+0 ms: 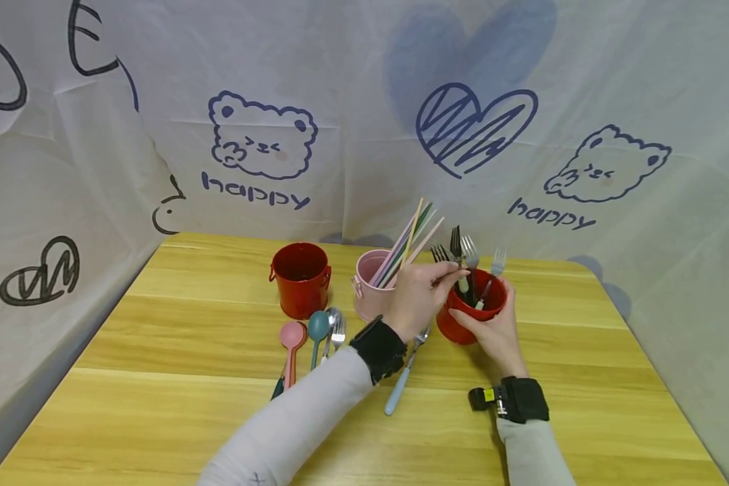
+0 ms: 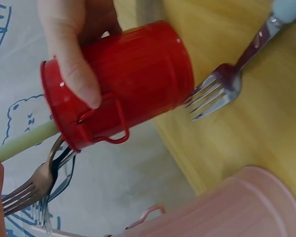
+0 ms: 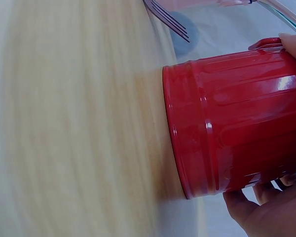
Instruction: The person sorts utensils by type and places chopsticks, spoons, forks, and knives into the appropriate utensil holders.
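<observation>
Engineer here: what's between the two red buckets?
The pink bucket with its thin sticks, the left hand partly covering it. Shown in the head view.

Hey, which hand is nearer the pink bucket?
Left. The left hand is just beside the pink bucket, on its right; the right hand is farther right, gripping a red bucket.

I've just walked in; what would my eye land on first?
Probably the right-hand red bucket on the table, bristling with forks: the right hand grips it while the left hand pinches something with a pale green handle at its rim. Next, the colourful sticks leaning in the pink bucket beside it, then the blue heart on the cloth behind.
</observation>
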Tool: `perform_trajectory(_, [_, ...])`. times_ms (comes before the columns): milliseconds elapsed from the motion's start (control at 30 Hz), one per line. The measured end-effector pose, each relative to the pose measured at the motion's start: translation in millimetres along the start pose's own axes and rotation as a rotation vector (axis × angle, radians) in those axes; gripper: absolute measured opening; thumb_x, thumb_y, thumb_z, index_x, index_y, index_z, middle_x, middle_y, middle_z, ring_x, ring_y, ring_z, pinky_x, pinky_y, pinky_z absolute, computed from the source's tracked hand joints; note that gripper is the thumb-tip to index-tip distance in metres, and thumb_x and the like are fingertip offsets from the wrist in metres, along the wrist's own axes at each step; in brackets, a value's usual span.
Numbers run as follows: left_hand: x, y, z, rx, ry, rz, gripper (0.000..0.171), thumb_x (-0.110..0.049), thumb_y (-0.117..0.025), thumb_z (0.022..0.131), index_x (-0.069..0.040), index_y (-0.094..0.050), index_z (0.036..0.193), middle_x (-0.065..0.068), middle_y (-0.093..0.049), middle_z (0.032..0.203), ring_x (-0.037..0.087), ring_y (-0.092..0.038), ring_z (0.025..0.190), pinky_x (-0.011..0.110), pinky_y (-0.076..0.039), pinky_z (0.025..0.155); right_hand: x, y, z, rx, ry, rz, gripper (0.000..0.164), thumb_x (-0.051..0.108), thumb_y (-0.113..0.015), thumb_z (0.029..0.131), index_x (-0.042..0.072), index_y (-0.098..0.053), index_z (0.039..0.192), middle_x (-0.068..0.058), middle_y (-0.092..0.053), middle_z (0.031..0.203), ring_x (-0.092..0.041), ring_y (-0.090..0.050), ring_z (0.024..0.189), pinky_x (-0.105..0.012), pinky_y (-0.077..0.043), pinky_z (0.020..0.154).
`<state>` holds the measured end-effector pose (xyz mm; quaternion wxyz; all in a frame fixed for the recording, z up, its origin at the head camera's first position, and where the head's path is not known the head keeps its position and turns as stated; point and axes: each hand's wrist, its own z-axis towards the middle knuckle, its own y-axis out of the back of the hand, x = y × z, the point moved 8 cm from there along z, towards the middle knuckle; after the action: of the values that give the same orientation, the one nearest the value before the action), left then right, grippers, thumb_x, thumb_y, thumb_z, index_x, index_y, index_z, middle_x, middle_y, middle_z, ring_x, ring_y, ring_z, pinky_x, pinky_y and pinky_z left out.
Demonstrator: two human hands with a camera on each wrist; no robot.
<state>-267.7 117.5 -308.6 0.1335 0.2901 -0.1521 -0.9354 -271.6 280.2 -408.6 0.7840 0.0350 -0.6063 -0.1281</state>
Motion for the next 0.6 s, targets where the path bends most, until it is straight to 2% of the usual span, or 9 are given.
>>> perform_trajectory(133, [8.0, -10.4, -6.0, 0.097, 0.076, 0.091, 0.014, -0.016, -0.064, 0.090, -0.006, -0.072, 0.094, 0.004, -0.072, 0.084, 0.010, -0.062, 0.065, 0.015, -0.047, 0.059, -1.0, -0.1, 0.4, -0.003, -0.006, 0.005, 0.090, 0.004, -0.077, 0.074, 0.003, -0.019, 0.142, -0.016, -0.038, 0.140, -0.031, -0.035, 0.127, -0.054, -0.030, 0.105])
perform_trajectory(267, [21.0, -23.7, -16.5, 0.294, 0.198, 0.223, 0.022, -0.025, -0.056, 0.096, -0.010, -0.072, 0.092, -0.002, -0.064, 0.070, 0.008, -0.054, 0.059, 0.018, -0.040, 0.054, -1.2, -0.1, 0.7, -0.008, 0.001, 0.014, 0.090, 0.003, -0.078, 0.074, 0.003, -0.019, 0.142, -0.016, -0.039, 0.140, -0.030, -0.037, 0.126, -0.052, -0.031, 0.104])
perform_trajectory(367, [28.6, -31.7, -27.8, 0.429, 0.245, 0.275, 0.024, -0.027, -0.056, 0.096, -0.011, -0.073, 0.089, -0.004, -0.060, 0.067, 0.007, -0.051, 0.057, 0.019, -0.039, 0.053, -1.1, 0.1, 0.9, -0.008, 0.008, 0.022, 0.089, 0.002, -0.077, 0.074, 0.004, -0.020, 0.142, -0.016, -0.040, 0.139, -0.030, -0.038, 0.125, -0.052, -0.031, 0.104])
perform_trajectory(467, [34.2, -35.3, -38.2, 0.490, 0.261, 0.279, 0.022, -0.026, -0.058, 0.094, -0.011, -0.073, 0.088, -0.005, -0.063, 0.072, 0.006, -0.051, 0.057, 0.019, -0.040, 0.053, -1.8, 0.4, 0.5, -0.008, 0.003, 0.027, 0.090, 0.002, -0.078, 0.073, 0.005, -0.020, 0.142, -0.016, -0.041, 0.139, -0.029, -0.038, 0.125, -0.051, -0.030, 0.104])
perform_trajectory(600, [40.9, -35.8, -49.0, 0.512, 0.276, 0.259, 0.018, -0.023, -0.061, 0.093, -0.011, -0.073, 0.090, -0.004, -0.065, 0.077, 0.006, -0.052, 0.059, 0.020, -0.042, 0.054, -1.7, -0.1, 0.1, -0.007, 0.004, 0.029, 0.091, 0.003, -0.078, 0.073, 0.004, -0.020, 0.142, -0.015, -0.041, 0.139, -0.028, -0.038, 0.126, -0.051, -0.029, 0.106])
